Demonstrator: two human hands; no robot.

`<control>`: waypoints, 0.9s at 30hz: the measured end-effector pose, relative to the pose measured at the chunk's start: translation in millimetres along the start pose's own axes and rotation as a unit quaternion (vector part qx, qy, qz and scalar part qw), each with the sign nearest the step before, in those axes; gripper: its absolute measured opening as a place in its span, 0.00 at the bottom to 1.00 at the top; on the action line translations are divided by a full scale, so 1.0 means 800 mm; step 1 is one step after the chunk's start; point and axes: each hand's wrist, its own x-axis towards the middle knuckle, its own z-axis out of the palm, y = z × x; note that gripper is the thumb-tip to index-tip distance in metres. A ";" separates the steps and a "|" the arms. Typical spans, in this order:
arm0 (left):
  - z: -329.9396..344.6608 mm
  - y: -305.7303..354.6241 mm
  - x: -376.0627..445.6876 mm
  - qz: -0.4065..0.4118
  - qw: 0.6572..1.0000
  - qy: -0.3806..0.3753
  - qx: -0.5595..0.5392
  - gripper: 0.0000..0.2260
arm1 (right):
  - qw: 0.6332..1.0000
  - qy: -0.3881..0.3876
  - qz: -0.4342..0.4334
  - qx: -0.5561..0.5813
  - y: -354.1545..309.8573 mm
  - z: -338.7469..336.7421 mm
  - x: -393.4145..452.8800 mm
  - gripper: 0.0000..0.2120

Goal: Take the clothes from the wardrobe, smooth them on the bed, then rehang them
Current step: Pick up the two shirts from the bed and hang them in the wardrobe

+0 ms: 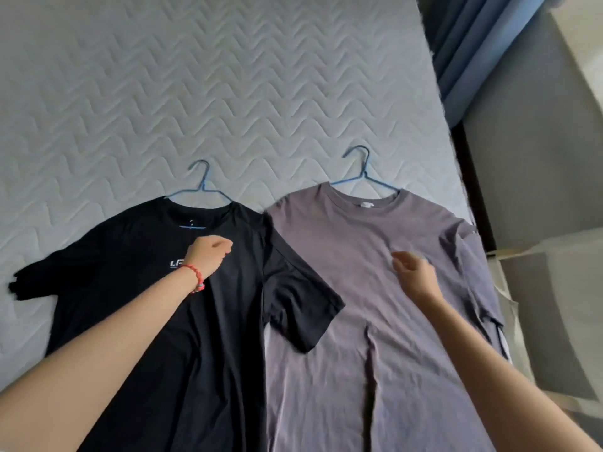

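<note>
Quilted grey bedding (pixel 228 93) with a wave pattern fills most of my view, with a blue curtain (pixel 473 50) past its far right corner. On the bed I count two T-shirts, each on its own blue wire hanger, so two hangers as well. Lying flat on the left is the black T-shirt (pixel 182 337), hanger (pixel 199 187) hook poking out of the collar; its right sleeve overlaps the purple-grey T-shirt (pixel 375 321) beside it, whose hanger (pixel 362 172) also shows above the neckline. I see two bare forearms reaching in. My left hand (pixel 210 252), a red bead bracelet (pixel 194 277) on the wrist, sits over the black shirt's chest with fingers curled under; I cannot tell whether they pinch fabric. My right hand (pixel 412 269) is over the purple shirt's chest, fingers loosely curled, grip unclear.
</note>
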 end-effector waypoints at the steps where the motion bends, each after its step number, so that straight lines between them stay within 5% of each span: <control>1: 0.005 0.001 0.024 0.021 0.999 0.010 0.025 0.09 | 1.000 0.012 -0.014 -0.022 0.002 0.004 0.028 0.12; 10: 0.046 -0.008 0.198 0.050 0.980 0.163 0.099 0.13 | 0.967 0.100 -0.154 -0.177 -0.014 0.057 0.225 0.19; 15: 0.066 -0.012 0.264 0.004 0.968 0.220 0.121 0.16 | 0.961 0.109 -0.117 -0.225 -0.014 0.081 0.287 0.21; 21: 0.059 -0.004 0.280 -0.076 0.969 0.222 0.081 0.15 | 0.931 0.173 -0.105 -0.304 -0.013 0.088 0.308 0.16; 27: 0.059 0.008 0.245 -0.092 0.977 0.191 0.023 0.07 | 0.955 0.146 -0.101 -0.236 -0.026 0.078 0.279 0.12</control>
